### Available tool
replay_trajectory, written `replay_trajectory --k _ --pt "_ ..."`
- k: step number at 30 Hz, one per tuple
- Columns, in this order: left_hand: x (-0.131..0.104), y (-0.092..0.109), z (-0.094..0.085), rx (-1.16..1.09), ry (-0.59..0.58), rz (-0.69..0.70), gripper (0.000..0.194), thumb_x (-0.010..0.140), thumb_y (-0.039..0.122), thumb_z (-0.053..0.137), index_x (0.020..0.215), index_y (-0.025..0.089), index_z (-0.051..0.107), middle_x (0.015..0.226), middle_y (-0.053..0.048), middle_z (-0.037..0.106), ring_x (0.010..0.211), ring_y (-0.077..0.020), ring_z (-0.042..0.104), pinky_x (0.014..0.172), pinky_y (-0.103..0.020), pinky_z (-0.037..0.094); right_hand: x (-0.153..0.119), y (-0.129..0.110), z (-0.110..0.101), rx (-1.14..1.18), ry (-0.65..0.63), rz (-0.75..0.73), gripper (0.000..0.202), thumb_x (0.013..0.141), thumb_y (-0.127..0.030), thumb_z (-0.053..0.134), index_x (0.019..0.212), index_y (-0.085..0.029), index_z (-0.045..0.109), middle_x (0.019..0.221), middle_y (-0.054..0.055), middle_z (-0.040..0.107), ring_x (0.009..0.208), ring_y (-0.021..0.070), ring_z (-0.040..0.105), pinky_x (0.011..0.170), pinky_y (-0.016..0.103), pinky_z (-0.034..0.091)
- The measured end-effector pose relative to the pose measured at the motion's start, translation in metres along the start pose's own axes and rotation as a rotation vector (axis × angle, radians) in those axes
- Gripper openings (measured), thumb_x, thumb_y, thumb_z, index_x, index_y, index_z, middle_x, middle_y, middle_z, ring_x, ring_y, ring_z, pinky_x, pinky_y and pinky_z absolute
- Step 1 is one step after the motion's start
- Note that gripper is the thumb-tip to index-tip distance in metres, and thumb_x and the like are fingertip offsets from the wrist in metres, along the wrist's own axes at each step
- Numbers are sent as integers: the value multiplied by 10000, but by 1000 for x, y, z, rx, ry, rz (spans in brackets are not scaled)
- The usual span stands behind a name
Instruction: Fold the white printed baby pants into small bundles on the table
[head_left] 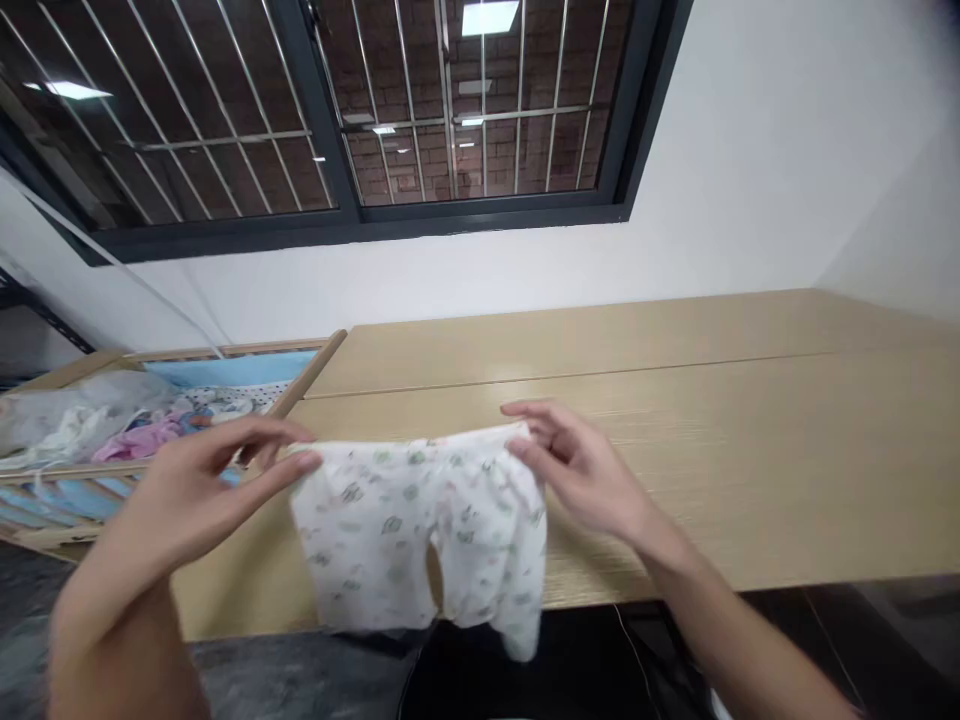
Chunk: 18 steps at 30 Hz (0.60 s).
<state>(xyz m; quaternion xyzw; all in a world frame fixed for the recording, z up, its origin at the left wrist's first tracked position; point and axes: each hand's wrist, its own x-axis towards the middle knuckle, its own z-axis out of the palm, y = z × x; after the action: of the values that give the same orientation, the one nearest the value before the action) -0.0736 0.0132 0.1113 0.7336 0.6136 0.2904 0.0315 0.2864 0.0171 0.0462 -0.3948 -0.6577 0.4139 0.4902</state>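
Note:
A small pair of white pants with a green and grey print hangs by its waistband, stretched out between both hands. My left hand pinches the waistband's left corner between thumb and fingers. At the right corner, my right hand holds the waistband the same way. The legs hang down past the front edge of the wooden table, with a small gap between them. The lower right leg reaches furthest down.
A wooden crib with blue lining stands at the left, holding pink and white clothes. Behind the table are a white wall and a barred window. A black object is below the table's front edge.

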Motion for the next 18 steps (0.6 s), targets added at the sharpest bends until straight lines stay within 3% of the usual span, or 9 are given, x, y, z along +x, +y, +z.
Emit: replay_trajectory --k 3,7,13,18 --pt "51 29 24 -50 -107 91 369 809 603 662 926 258 725 761 15 675 712 -183 590 662 -285 433 37 -2 -38 -169 -39 -10 378 951 -440 600 1238 -198 644 775 21 598 609 138 489 507 267 387" --pt "109 22 75 -51 -198 130 273 852 477 615 895 219 695 875 -15 714 794 -199 623 680 -285 438 94 38 -58 -315 -56 44 305 950 -371 566 1162 -169 652 848 39 652 692 151 554 579 262 421" --pt "167 -5 161 48 -238 25 146 904 310 597 965 194 662 1003 -44 712 903 -200 642 768 -298 476 163 128 -52 -571 30 121 155 894 -177 534 980 -157 661 927 55 696 796 148 609 693 236 447" --pt "193 -17 218 140 -287 -141 325 953 382 630 1199 169 624 1203 -85 651 1034 -220 650 891 -434 563 191 175 -44 -625 82 215 105 854 -176 588 926 -173 665 883 53 711 825 172 620 744 255 463"
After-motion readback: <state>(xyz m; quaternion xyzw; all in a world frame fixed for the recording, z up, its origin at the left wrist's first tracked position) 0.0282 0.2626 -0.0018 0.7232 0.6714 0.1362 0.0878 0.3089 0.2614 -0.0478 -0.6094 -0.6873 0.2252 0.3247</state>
